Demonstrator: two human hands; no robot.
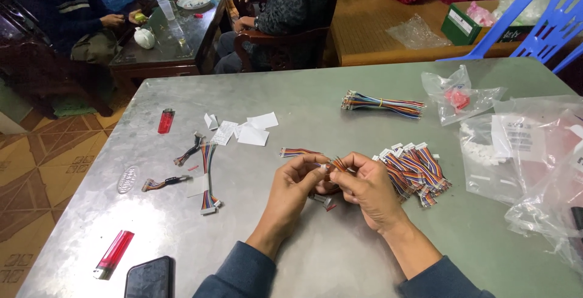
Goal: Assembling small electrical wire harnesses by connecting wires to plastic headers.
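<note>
The short multicoloured ribbon cable (pixel 337 164) sits above the middle of the grey metal table (pixel 316 104), its long axis running from about ten o'clock to four o'clock, with the loose wire ends pointing up toward ten o'clock and its lower length hidden behind the fingers. It lies between the two hands: the left hand (pixel 293 190) pinches a small white connector (pixel 323 167) at the cable's near end between thumb and forefinger, and the right hand (pixel 366 187) has its thumb and forefinger pressed together on the wires just beside it, the other fingers curled under. At three o'clock from the hands, just beside the right one, lies a heap of finished cables with white plugs (pixel 413 169). At eleven o'clock, near the hands, a single loose cable (pixel 299 152) lies flat. A tied bundle of cables (pixel 384 104) lies farther off at one o'clock. At nine o'clock lie several more cable pieces (pixel 203 170), and clear plastic bags (pixel 528 152) crowd the three o'clock edge.
</note>
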